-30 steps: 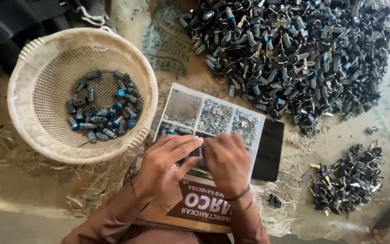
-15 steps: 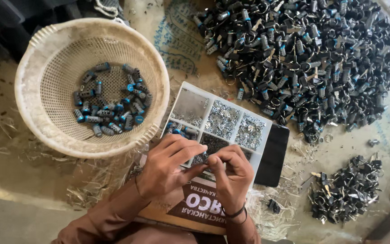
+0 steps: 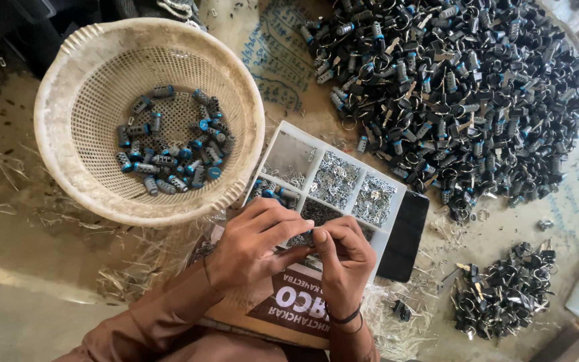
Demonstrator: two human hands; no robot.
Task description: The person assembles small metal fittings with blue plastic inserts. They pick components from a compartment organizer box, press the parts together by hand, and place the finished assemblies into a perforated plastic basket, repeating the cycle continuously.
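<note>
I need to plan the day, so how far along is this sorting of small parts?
Early. Done: a small batch lies in the basket. In hand: the left hand and right hand pinch one small part over the tray. Left: the big pile and a small pile.

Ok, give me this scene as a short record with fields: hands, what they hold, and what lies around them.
left hand: left hand pinching a small part together with the other hand
right hand: right hand fingers meeting the left over the tray
held part: small dark piece, mostly hidden by the fingers
tray: white divided tray with small metal bits in its compartments
basket: round white basket holding a cluster of small cylinders
big pile: dark cylinders and rings, upper right
small pile: similar parts, lower right
under hands: cardboard box
</note>
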